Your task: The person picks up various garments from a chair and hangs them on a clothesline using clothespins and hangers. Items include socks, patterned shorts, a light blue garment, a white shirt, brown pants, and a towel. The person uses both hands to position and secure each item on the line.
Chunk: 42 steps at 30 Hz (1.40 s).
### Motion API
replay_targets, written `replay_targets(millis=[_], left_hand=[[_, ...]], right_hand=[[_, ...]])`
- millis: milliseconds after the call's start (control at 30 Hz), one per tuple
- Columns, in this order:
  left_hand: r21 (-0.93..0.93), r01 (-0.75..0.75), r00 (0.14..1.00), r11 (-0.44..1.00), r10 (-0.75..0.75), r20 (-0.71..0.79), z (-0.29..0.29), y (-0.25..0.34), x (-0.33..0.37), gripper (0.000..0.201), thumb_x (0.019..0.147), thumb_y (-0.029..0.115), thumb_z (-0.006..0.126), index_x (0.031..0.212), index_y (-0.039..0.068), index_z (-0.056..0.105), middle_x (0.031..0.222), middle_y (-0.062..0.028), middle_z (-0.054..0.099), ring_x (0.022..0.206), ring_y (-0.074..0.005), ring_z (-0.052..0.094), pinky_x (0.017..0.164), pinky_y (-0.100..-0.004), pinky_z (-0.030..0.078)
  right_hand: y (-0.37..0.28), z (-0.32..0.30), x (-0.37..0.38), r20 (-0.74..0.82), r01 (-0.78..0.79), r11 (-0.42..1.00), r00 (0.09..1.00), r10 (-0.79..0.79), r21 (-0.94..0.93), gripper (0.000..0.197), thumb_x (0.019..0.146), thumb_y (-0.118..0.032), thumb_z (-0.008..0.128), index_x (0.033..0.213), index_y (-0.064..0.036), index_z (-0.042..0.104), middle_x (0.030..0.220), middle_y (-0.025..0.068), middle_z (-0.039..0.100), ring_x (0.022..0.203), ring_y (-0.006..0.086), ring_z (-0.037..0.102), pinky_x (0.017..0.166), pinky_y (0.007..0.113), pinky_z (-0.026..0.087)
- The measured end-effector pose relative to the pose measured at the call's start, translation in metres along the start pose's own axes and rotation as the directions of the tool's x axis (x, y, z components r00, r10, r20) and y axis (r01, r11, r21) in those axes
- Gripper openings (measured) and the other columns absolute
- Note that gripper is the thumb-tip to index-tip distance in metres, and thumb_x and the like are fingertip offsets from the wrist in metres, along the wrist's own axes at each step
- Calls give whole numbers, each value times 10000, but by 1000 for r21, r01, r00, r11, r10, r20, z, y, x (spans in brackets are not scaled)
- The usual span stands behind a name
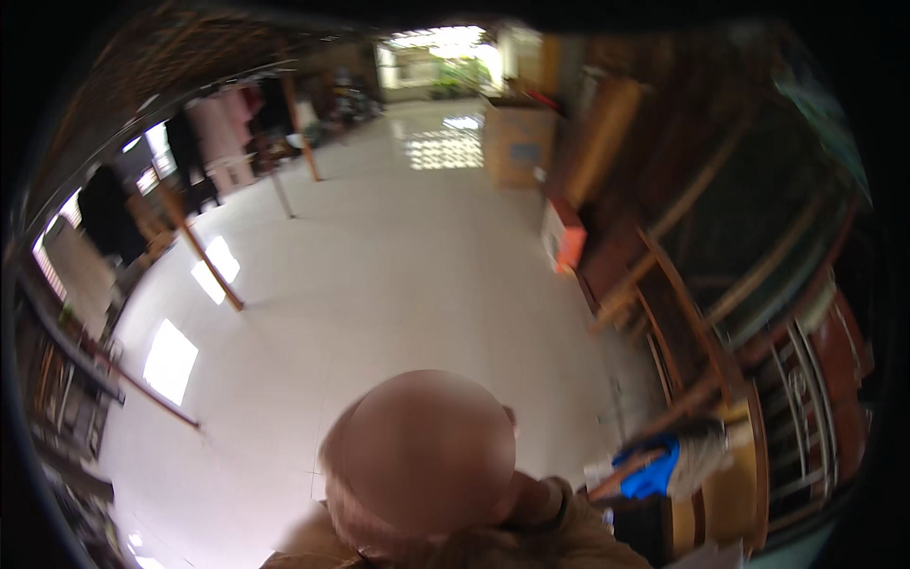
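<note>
Brown cloth, a jacket shoulder (569, 531), fills the lower edge of the view, and just above it sits the blurred head of another person (422, 465), close under the camera. No forearm comes in from the lower edge, so the hands are out of sight and I cannot tell whether they are apart, together or closed on anything. Nearest to that person, at the lower right, a blue cloth (654, 469) lies beside a pale grey bundle (700, 455) on a wooden shelf (716, 493); the two seem to touch, though blur hides the seam. Beyond them a dark wooden frame (701, 313) of slanted bars rises along the right side. White tiled floor (379, 284) spreads across the middle, with bright window patches on its left part. An orange box (564, 235) stands on the floor against the right-hand woodwork. Wooden poles (204, 251) lean at the left, near hanging clothes (223, 137). Farther back a large cardboard box (517, 142) stands on the floor, and behind it a bright doorway (441, 62).
</note>
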<state>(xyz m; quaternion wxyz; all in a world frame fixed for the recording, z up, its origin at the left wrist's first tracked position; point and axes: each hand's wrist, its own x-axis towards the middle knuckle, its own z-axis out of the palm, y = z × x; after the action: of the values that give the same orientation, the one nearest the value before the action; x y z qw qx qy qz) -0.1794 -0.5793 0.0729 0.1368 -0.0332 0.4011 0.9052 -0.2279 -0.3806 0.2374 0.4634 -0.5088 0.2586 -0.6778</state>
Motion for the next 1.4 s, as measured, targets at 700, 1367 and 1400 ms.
replay_targets(millis=[700, 1367, 1400], left_hand=[[907, -367, -435, 206, 824, -363, 18, 83, -549, 607, 889, 346, 586, 1349, 44, 331, 1282, -141, 459, 1158, -251, 460, 919, -356, 410], [966, 179, -828, 187, 559, 45, 109, 55, -717, 498, 917, 303, 547, 1308, 29, 403, 1269, -137, 491, 1167, -227, 473, 955, -339, 403], [966, 191, -827, 174, 559, 62, 108, 64, -719, 493, 919, 301, 545, 1306, 29, 406, 1268, -136, 492, 1168, -226, 474, 957, -338, 403]], right_hand=[[177, 186, 125, 163, 143, 989, 977, -136, -32, 212, 838, -235, 633, 958, -64, 598, 906, 81, 516, 900, 198, 504, 755, 343, 453], [305, 268, 319, 696, 476, 789, 713, -88, -388, 407, 630, -18, 703, 1020, -32, 587, 878, 88, 544, 818, 273, 544, 704, 343, 451], [307, 270, 325, 737, 516, 786, 666, -118, -340, 425, 632, -9, 699, 1039, -37, 579, 884, 88, 545, 817, 278, 544, 704, 348, 454]])
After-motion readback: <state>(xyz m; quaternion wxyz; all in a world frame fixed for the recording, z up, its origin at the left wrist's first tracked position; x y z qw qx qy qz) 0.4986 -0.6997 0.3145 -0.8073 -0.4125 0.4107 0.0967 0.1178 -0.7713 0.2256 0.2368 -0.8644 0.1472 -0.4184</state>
